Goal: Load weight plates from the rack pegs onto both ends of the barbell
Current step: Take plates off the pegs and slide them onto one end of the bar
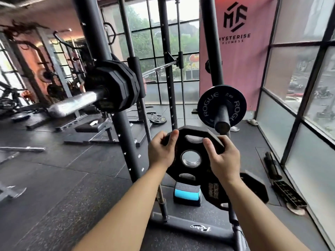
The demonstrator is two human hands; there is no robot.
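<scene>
Left hand (160,151) and right hand (225,157) clamp fingers round the black angular rubber plate (195,146); square its bore to the chrome barbell sleeve (76,104), far left.

Bare barbell sleeve (72,104) stood unobstructed outboard of its loaded plates (116,86), with open floor (54,169) beneath. Rack upright (126,142) stood between that sleeve and the carried plate (190,146). Storage peg (222,124), bearing a Rogue plate (208,105), projected just above the carried plate's upper right rim. Window wall (299,105) closed off the right side.
</scene>
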